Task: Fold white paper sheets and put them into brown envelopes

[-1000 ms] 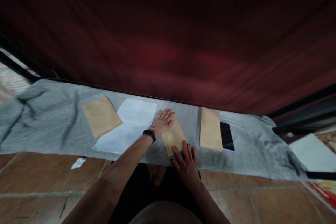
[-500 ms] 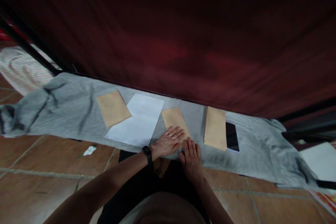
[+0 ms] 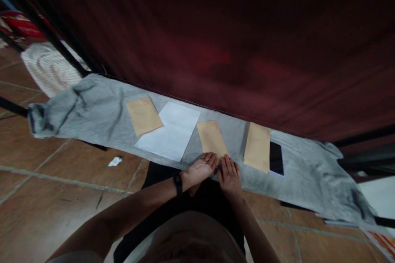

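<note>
A grey cloth (image 3: 101, 111) lies along the tiled floor in front of a dark red curtain. On it lie three tan envelopes: one at the left (image 3: 143, 115), one in the middle (image 3: 211, 137) and one at the right (image 3: 257, 146). A white sheet of paper (image 3: 173, 131) lies between the left and middle envelopes. My left hand (image 3: 200, 169), with a black wristband, rests flat at the near end of the middle envelope. My right hand (image 3: 229, 174) lies flat beside it on the cloth. The fingers of both are spread and neither holds anything.
A dark phone (image 3: 276, 158) lies next to the right envelope. A small scrap of white paper (image 3: 115, 161) sits on the brown tiles. Striped fabric (image 3: 51, 68) and black bars are at the far left. White paper (image 3: 378, 193) lies at the right edge.
My left hand has slid from the far end of the middle envelope down to its near end, next to my right hand. The view has tilted and shifted left.
</note>
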Demonstrator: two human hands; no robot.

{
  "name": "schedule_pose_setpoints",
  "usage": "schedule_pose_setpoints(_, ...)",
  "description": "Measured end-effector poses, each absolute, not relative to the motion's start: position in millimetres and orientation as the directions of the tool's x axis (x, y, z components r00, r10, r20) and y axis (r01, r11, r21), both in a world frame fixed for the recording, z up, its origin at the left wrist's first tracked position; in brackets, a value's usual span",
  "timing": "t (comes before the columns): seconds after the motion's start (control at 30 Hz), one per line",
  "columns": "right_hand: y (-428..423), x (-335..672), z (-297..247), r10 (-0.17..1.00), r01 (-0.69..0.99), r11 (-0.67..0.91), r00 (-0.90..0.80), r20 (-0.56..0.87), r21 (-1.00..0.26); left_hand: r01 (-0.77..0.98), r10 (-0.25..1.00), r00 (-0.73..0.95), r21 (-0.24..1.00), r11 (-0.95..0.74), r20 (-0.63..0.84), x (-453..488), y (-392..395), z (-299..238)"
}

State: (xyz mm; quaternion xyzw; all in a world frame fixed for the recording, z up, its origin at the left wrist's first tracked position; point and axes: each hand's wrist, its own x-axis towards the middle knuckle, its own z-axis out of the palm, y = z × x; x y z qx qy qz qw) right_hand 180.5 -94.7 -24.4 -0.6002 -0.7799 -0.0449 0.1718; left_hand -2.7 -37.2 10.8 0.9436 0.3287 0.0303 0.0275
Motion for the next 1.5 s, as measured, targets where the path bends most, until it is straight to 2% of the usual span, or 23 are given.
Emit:
schedule_pose_setpoints(0.13, -94, 179, -22, 0.92, 0.954, 0.266, -0.21, 0.33, -0.136, 0.645, 0.647, 0.763, 0.054, -0.762, 0.01, 0, -38, 18)
schedule_pose_setpoints(0.27, -92, 181, -17, 0.926, 0.953, 0.257, -0.196, 0.322, -0.16, 0.661, 0.661, 0.75, -0.015, -0.75, 0.011, 6, -39, 33)
schedule_pose_setpoints(0.43, -88, 184, -12, 0.934, 0.948, 0.247, -0.177, 0.31, -0.201, 0.697, 0.695, 0.717, -0.11, -0.709, 0.057, 16, -46, 40)
schedule_pose_setpoints(0.57, -86, 185, -10, 0.949, 0.95, 0.231, -0.171, 0.265, -0.211, 0.761, 0.759, 0.646, -0.141, -0.633, 0.08, 32, -52, 36)
schedule_pose_setpoints(0.7, -85, 186, -7, 0.959, 0.954, 0.215, -0.167, 0.228, -0.208, 0.789, 0.789, 0.612, -0.121, -0.603, 0.059, 40, -55, 38)
schedule_pose_setpoints(0.9, -81, 186, -2, 0.959, 0.958, 0.226, -0.187, 0.213, -0.177, 0.741, 0.742, 0.669, -0.108, -0.663, 0.042, 26, -55, 47)
schedule_pose_setpoints(1.17, -67, 186, 5, 0.94, 0.95, 0.267, -0.22, 0.262, -0.16, 0.711, 0.711, 0.703, -0.034, -0.702, 0.006, -10, -50, 55)
schedule_pose_setpoints(1.33, -66, 194, 10, 0.921, 0.933, 0.318, -0.261, 0.29, -0.17, 0.74, 0.738, 0.672, -0.01, -0.673, 0.064, -30, -46, 56)
schedule_pose_setpoints(1.5, -66, 197, 12, 0.926, 0.928, 0.335, -0.293, 0.238, -0.164, 0.763, 0.76, 0.646, -0.027, -0.646, 0.071, -43, -38, 52)
